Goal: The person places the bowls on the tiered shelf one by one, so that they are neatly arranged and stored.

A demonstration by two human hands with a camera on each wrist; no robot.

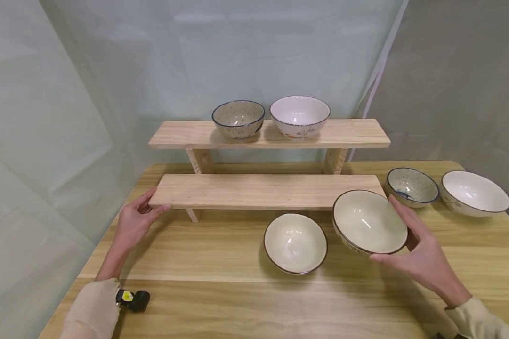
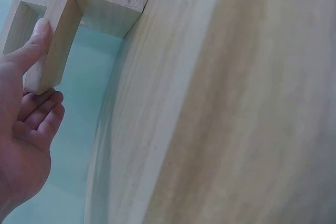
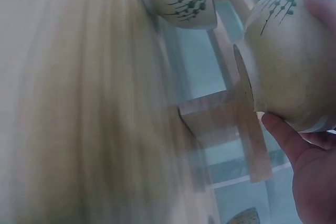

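My right hand grips a cream bowl with a dark brown rim, thumb near the front rim and fingers along its right side. The bowl is raised off the table and tilted, overlapping the right end of the lower board; green plant sprigs show on its outside in the right wrist view. A similar cream bowl sits on the table to its left. My left hand holds the left end of the two-step wooden shelf's lower board, with the thumb on its front edge and fingers around the end.
On the shelf's upper board stand a speckled blue-rimmed bowl and a white floral bowl. Right of the shelf, a smaller speckled bowl and a white bowl rest on the wooden table. Pale curtains hang behind.
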